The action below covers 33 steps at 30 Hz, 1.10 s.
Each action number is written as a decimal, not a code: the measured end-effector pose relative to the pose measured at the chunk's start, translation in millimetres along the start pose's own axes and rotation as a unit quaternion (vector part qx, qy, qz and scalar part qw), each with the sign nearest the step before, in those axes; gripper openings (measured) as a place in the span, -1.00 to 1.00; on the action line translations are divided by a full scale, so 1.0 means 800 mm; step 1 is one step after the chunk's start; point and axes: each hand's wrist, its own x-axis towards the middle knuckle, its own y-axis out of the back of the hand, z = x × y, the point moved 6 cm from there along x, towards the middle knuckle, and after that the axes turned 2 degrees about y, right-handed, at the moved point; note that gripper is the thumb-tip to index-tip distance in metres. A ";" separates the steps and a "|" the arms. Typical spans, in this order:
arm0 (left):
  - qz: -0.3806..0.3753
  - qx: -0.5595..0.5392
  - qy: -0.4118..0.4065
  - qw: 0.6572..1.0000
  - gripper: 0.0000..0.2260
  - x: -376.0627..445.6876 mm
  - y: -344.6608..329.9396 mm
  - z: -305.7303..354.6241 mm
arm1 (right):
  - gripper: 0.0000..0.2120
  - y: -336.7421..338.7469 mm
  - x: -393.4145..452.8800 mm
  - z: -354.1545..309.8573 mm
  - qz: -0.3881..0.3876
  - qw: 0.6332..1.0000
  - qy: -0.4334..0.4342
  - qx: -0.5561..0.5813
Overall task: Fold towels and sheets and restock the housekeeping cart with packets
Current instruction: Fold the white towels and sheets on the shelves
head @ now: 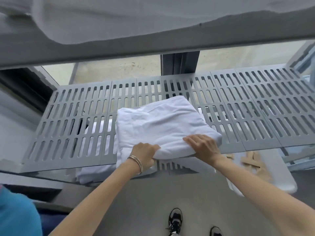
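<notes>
Step in hand, prob.: stowing folded white cotton sheet [162, 126] on grey slotted plastic cart shelf [255, 106], mid-shelf, near edge overhanging. Left hand [144, 154] grip pinches near edge; right hand [202, 145] spread flat on top. Next: push it fully onto shelf, square it.

A grey slotted shelf [238, 108] runs across the middle of the view, built of panels set side by side and pierced by rows of long narrow slots. Above it a plain grey upper shelf edge [153, 46] crosses the picture at a slant. Between the two, a pale speckled floor [119, 67] shows beyond, split by a dark upright post [179, 63]. A dark opening [25, 86] lies at the left. Nearer the viewer the floor is smooth grey [170, 193] and evenly lit by soft daylight, with no hard shadows.
</notes>
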 end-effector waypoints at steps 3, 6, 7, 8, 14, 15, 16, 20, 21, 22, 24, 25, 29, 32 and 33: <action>0.114 -0.044 0.008 0.993 -0.43 -0.054 0.002 -0.007 | -0.66 0.043 0.004 -0.028 0.010 0.999 0.024 0.020; 0.237 -0.019 0.037 0.971 -0.38 -0.104 -0.004 -0.003 | -0.50 0.074 0.013 -0.062 -0.016 0.998 0.058 -0.011; 0.256 -0.008 0.048 0.965 -0.41 -0.115 -0.004 -0.002 | -0.49 0.082 0.015 -0.073 -0.032 0.997 0.070 -0.024; 0.264 -0.002 0.056 0.963 -0.43 -0.122 -0.004 -0.001 | -0.49 0.088 0.017 -0.083 -0.048 0.995 0.084 -0.037; 0.246 -0.088 0.161 0.952 -0.55 -0.176 0.036 -0.006 | -0.55 0.149 0.025 -0.118 -0.038 0.980 0.191 -0.048; 0.248 -0.094 0.176 0.948 -0.59 -0.190 0.041 0.001 | -0.54 0.160 0.022 -0.120 -0.028 0.976 0.212 -0.047; 0.252 -0.097 0.193 0.943 -0.64 -0.204 0.046 0.010 | -0.51 0.168 0.019 -0.122 -0.023 0.971 0.232 -0.049; 0.165 -0.100 0.313 0.930 -0.68 -0.262 0.044 0.060 | -0.45 0.179 0.002 -0.141 -0.052 0.942 0.328 -0.042; 0.147 -0.103 0.341 0.923 -0.67 -0.278 0.040 0.074 | -0.45 0.180 -0.003 -0.150 -0.066 0.932 0.352 -0.048; 0.135 -0.108 0.365 0.915 -0.65 -0.295 0.036 0.089 | -0.44 0.181 -0.009 -0.160 -0.078 0.921 0.377 -0.057; 0.124 -0.110 0.412 0.896 -0.63 -0.331 0.022 0.119 | -0.44 0.183 -0.027 -0.184 -0.086 0.896 0.432 -0.061; 0.118 -0.110 0.431 0.888 -0.62 -0.346 0.015 0.131 | -0.45 0.185 -0.036 -0.195 -0.090 0.886 0.450 -0.062; 0.102 -0.147 0.527 0.831 -0.65 -0.429 -0.020 0.191 | -0.51 0.189 -0.093 -0.258 -0.125 0.836 0.532 -0.055; 0.087 -0.196 0.605 0.767 -0.64 -0.499 -0.052 0.243 | -0.50 0.179 -0.152 -0.312 -0.185 0.777 0.599 -0.049; 0.081 -0.210 0.628 0.745 -0.64 -0.521 -0.063 0.264 | -0.50 0.178 -0.174 -0.330 -0.199 0.760 0.618 -0.039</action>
